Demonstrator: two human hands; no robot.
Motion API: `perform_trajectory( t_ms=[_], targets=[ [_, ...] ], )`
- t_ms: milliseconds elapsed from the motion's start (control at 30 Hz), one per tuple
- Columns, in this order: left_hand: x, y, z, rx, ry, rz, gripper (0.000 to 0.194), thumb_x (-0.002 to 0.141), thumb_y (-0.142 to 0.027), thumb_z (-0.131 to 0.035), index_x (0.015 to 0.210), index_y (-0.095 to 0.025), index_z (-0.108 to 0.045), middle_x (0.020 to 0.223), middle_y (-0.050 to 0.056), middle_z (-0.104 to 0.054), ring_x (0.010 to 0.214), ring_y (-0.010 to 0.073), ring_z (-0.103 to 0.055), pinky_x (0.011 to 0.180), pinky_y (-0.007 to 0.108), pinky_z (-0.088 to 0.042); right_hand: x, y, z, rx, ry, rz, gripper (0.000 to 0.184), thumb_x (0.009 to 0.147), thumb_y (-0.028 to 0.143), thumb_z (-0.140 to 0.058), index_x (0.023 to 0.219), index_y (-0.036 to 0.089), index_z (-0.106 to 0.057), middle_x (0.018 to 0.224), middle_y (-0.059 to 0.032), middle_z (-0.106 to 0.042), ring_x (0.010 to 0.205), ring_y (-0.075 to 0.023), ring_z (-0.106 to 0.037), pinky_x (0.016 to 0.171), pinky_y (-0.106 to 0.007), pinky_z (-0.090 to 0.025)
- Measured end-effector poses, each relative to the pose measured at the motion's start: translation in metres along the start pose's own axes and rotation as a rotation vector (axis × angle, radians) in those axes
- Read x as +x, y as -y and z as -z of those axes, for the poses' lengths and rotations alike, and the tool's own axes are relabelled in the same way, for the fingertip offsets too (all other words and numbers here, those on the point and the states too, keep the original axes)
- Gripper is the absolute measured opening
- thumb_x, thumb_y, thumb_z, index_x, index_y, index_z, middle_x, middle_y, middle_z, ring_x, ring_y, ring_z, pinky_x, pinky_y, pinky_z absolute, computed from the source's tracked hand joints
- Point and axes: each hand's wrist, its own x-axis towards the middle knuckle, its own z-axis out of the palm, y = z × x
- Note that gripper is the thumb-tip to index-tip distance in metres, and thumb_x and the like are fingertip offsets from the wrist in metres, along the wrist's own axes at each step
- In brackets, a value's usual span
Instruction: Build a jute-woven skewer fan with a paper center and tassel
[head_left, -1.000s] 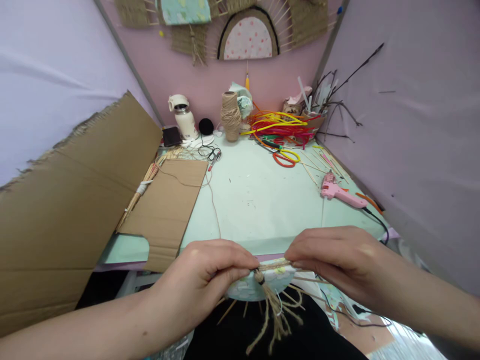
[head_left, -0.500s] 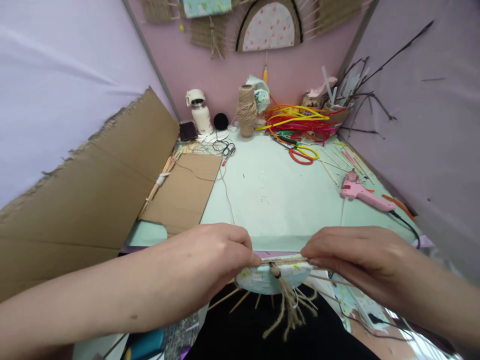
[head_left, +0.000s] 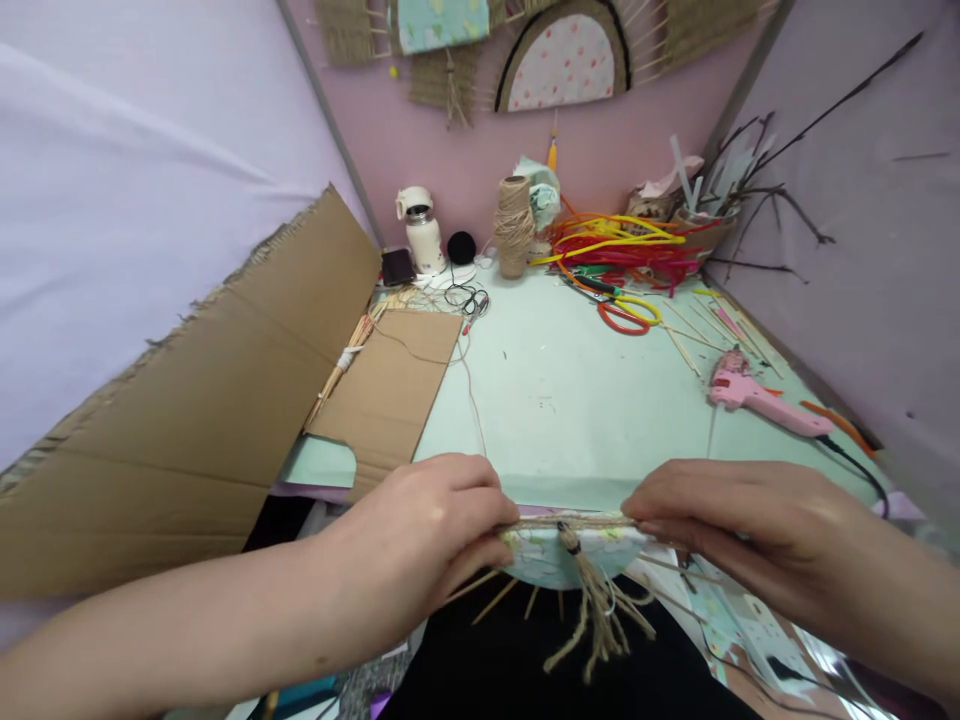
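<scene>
A half-round, fabric-covered piece (head_left: pixel 544 560) with a pale blue floral print is held just off the table's near edge, over my lap. Jute twine (head_left: pixel 600 521) runs along its straight upper edge, and thin wooden sticks (head_left: pixel 495 602) fan out from its curved side. From the middle of the edge hangs a jute tassel (head_left: pixel 596 610) bound with dark thread. My left hand (head_left: pixel 450 520) pinches the left end of the edge between thumb and fingers. At the right end, my right hand (head_left: pixel 712 515) pinches the twine against the edge; its fingertips partly hide that corner.
A pink glue gun (head_left: pixel 765 400) lies on the right of the table (head_left: pixel 555 430). Scissors (head_left: pixel 630 315), colourful pipe cleaners (head_left: pixel 622 250) and a twine spool (head_left: pixel 514 230) are farther back. Cardboard (head_left: pixel 394 380) lies at left, beside a leaning cardboard sheet (head_left: pixel 202 400). Twigs (head_left: pixel 847 95) jut out at right.
My left hand has slid from beside the tassel to the left end of the edge, exposing more twine. My right hand keeps its pinch. The camera view has turned left.
</scene>
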Motion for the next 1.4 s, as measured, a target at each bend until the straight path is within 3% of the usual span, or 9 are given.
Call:
perform_trajectory(
  t_ms=[100,300,500,600,833,1000,1167,1267,1400],
  targets=[
    [0.001,0.003,-0.002,-0.044,-0.056,0.005,0.023,0.096,-0.018,-0.048,0.094,-0.019,-0.071,0.087,0.003,-0.066,0.075,0.0122,-0.061,0.066,0.021,-0.044,-0.001,0.0,0.0,0.008,0.017,-0.016,0.028,0.1,0.027,-0.045,0.085,0.021,-0.068,0.071,-0.0005,-0.069,0.059,-0.0123,-0.065,0.052,-0.022,-0.049],
    [0.006,-0.004,0.011,-0.092,0.026,0.115,0.018,0.092,-0.013,-0.051,0.092,-0.018,-0.068,0.086,0.002,-0.067,0.078,0.0121,-0.061,0.069,0.021,-0.044,-0.001,0.0,0.001,0.024,0.032,-0.022,0.027,0.1,0.025,-0.046,0.085,0.021,-0.068,0.072,-0.0007,-0.069,0.061,-0.0121,-0.065,0.054,-0.022,-0.049],
    [0.003,0.003,0.006,-0.074,0.04,-0.015,0.039,0.095,-0.014,-0.044,0.124,-0.031,-0.064,0.088,0.001,-0.06,0.076,0.0113,-0.057,0.065,0.019,-0.042,0.0,0.003,0.001,0.008,0.015,-0.011,0.026,0.099,0.019,-0.045,0.089,0.02,-0.069,0.073,-0.002,-0.069,0.064,-0.012,-0.065,0.056,-0.022,-0.049],
    [0.001,0.008,0.002,-0.015,0.024,-0.07,0.045,0.094,-0.012,-0.044,0.128,-0.034,-0.062,0.084,0.0,-0.056,0.071,0.0109,-0.053,0.061,0.018,-0.04,-0.001,0.005,0.001,0.0,0.006,0.015,0.023,0.097,0.015,-0.046,0.093,0.02,-0.069,0.077,-0.003,-0.07,0.066,-0.013,-0.066,0.058,-0.022,-0.05],
    [-0.004,0.007,0.002,-0.015,0.036,-0.087,0.049,0.092,-0.007,-0.043,0.13,-0.033,-0.059,0.089,0.001,-0.055,0.076,0.0105,-0.054,0.065,0.017,-0.041,-0.007,0.003,-0.002,-0.043,-0.001,0.12,0.027,0.095,0.005,-0.044,0.106,0.019,-0.065,0.089,-0.0055,-0.072,0.075,-0.0142,-0.067,0.065,-0.023,-0.053],
    [-0.004,0.007,0.0,-0.035,-0.005,-0.113,0.039,0.092,-0.009,-0.045,0.12,-0.027,-0.064,0.09,0.002,-0.056,0.078,0.0118,-0.055,0.069,0.02,-0.045,-0.011,0.0,-0.005,-0.074,0.013,0.168,0.03,0.095,0.003,-0.044,0.116,0.018,-0.06,0.091,-0.0069,-0.071,0.076,-0.0141,-0.067,0.066,-0.024,-0.053],
    [0.004,0.003,-0.004,-0.064,-0.038,-0.163,0.029,0.087,-0.006,-0.046,0.103,-0.019,-0.067,0.115,0.009,-0.061,0.093,0.0148,-0.059,0.08,0.024,-0.049,-0.014,0.001,-0.005,-0.1,0.055,0.149,0.031,0.096,0.006,-0.042,0.119,0.019,-0.059,0.091,-0.007,-0.071,0.075,-0.0144,-0.067,0.064,-0.024,-0.052],
    [0.012,-0.001,-0.005,-0.128,-0.023,-0.174,0.024,0.086,-0.008,-0.045,0.097,-0.016,-0.065,0.103,0.008,-0.066,0.085,0.0144,-0.061,0.076,0.024,-0.05,-0.013,0.002,-0.004,-0.097,0.051,0.143,0.031,0.096,0.006,-0.042,0.117,0.019,-0.06,0.09,-0.007,-0.071,0.075,-0.015,-0.067,0.064,-0.025,-0.052],
    [0.027,-0.007,-0.007,-0.237,-0.027,-0.098,0.025,0.088,-0.014,-0.053,0.109,-0.016,-0.065,0.097,0.005,-0.071,0.085,0.0142,-0.065,0.076,0.024,-0.052,-0.011,0.004,-0.002,-0.093,0.06,0.138,0.03,0.096,0.006,-0.042,0.115,0.019,-0.061,0.086,-0.0061,-0.07,0.072,-0.0144,-0.066,0.063,-0.024,-0.052]
  ],
)
